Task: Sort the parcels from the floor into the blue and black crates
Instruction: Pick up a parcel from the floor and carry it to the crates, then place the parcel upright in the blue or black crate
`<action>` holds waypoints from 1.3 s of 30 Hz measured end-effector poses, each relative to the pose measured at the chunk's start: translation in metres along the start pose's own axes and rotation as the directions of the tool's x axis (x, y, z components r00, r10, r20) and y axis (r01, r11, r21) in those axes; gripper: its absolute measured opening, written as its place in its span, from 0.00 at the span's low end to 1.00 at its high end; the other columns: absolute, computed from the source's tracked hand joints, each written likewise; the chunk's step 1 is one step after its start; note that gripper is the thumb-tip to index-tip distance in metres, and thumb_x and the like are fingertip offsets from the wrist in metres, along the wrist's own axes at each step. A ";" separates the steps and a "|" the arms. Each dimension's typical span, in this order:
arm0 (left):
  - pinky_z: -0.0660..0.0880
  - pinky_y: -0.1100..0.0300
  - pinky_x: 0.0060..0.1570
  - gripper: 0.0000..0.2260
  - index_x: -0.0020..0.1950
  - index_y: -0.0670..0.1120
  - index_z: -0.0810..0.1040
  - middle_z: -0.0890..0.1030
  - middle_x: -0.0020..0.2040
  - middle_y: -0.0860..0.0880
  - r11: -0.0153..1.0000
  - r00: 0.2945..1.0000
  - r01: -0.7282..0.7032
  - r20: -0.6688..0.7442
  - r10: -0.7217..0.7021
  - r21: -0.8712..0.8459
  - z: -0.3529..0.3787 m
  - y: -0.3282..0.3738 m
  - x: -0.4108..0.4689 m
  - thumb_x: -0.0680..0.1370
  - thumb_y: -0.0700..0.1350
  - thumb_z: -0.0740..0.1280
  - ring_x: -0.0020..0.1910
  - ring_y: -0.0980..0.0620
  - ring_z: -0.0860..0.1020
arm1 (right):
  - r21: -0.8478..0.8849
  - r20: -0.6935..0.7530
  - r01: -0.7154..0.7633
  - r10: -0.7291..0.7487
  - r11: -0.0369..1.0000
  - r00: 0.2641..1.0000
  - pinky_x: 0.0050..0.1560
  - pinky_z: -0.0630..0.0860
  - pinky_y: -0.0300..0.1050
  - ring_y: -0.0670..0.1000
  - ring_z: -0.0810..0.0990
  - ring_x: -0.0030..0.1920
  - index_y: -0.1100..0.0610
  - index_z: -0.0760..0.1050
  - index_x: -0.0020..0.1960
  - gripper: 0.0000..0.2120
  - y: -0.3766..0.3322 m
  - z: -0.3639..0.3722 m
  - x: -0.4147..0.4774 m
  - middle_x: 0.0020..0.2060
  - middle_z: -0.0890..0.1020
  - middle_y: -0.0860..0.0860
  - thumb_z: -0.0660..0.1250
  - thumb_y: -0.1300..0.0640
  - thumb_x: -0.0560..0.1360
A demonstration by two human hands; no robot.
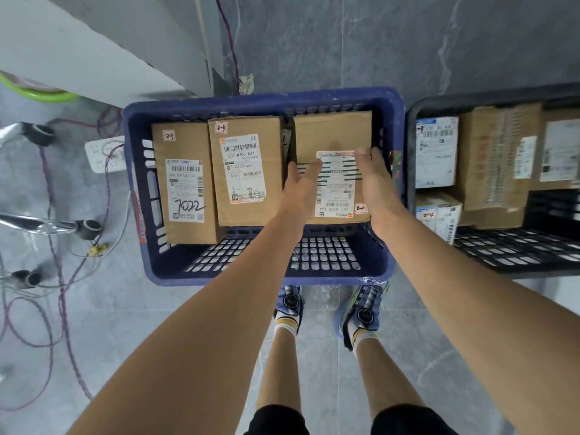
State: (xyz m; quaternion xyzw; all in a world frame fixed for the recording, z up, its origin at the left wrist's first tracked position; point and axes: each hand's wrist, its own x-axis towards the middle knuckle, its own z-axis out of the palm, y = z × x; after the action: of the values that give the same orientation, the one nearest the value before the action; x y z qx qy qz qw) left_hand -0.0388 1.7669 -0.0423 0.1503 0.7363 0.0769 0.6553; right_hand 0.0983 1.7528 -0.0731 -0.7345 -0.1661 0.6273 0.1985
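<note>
Left hand point(299, 183), right hand point(375, 180) — fingers straight, either side of right parcel's point(332, 133) label; contact unclear. Blue crate point(251, 100): holds that parcel, middle parcel point(248, 171), left parcel point(185, 183). Black crate point(416, 111) — adjoining right, holds stacked boxes point(489, 158).

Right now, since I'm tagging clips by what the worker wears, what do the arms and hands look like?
The left arm and right arm are bare to the frame's edge; no sleeves show. The left hand and right hand wear no gloves; no watch, ring or wristband is visible, though both hands are slightly blurred.
</note>
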 end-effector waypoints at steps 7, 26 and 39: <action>0.61 0.39 0.74 0.42 0.77 0.65 0.65 0.71 0.77 0.54 0.994 0.998 -0.056 -0.014 0.055 -0.096 -0.003 0.030 -0.076 0.64 0.77 0.61 0.75 0.44 0.68 | 0.172 0.041 0.118 -0.127 0.978 0.991 0.79 0.61 0.52 0.49 0.66 0.79 0.44 0.61 0.83 0.43 -0.040 -0.012 -0.079 0.81 0.66 0.46 0.61 0.23 0.76; 0.62 0.48 0.77 0.29 0.81 0.54 0.62 0.66 0.79 0.54 0.790 0.734 -0.606 0.321 0.598 -0.087 0.102 0.241 -0.516 0.82 0.64 0.59 0.77 0.52 0.66 | 0.305 -0.413 0.669 -0.539 0.678 0.734 0.83 0.56 0.53 0.43 0.59 0.81 0.40 0.53 0.84 0.46 -0.266 -0.253 -0.462 0.83 0.59 0.40 0.58 0.21 0.72; 0.69 0.54 0.66 0.18 0.72 0.59 0.69 0.72 0.70 0.58 0.508 0.249 -0.860 0.827 0.504 -0.051 0.140 0.216 -0.712 0.84 0.61 0.56 0.69 0.58 0.71 | 0.157 -0.885 0.850 -0.311 0.503 0.347 0.84 0.54 0.57 0.43 0.57 0.82 0.38 0.56 0.83 0.49 -0.232 -0.289 -0.692 0.83 0.59 0.38 0.54 0.16 0.68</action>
State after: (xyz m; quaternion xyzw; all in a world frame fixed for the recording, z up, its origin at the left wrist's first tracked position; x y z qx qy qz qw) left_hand 0.1937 1.7293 0.6766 0.6157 0.2355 0.1325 0.7402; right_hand 0.2753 1.5882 0.6733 -0.6942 -0.1236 0.1403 0.6950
